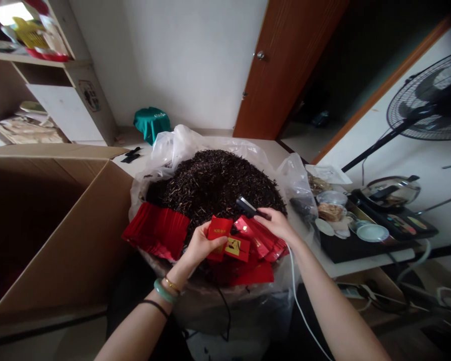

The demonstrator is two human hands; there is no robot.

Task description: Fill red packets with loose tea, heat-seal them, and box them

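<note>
My left hand (205,244) pinches a small red packet (220,234) with gold print, its top edge upward. My right hand (278,224) is shut on a small black handheld heat sealer (246,207) with a metal jaw, and a white cord (297,301) trails down from that side. The sealer's jaw sits just above the packet, apart from it as far as I can tell. Both hands are over a heap of dark loose tea leaves (214,188) in a clear plastic bag (173,150). Stacks of red packets lie to the left (157,230) and right (261,238).
A large open cardboard box (56,225) stands at the left. To the right, a black tray (346,245) holds dishes and small bowls, with a pot (391,191) and a standing fan (428,98) beyond. A green cloth (150,123) lies at the back.
</note>
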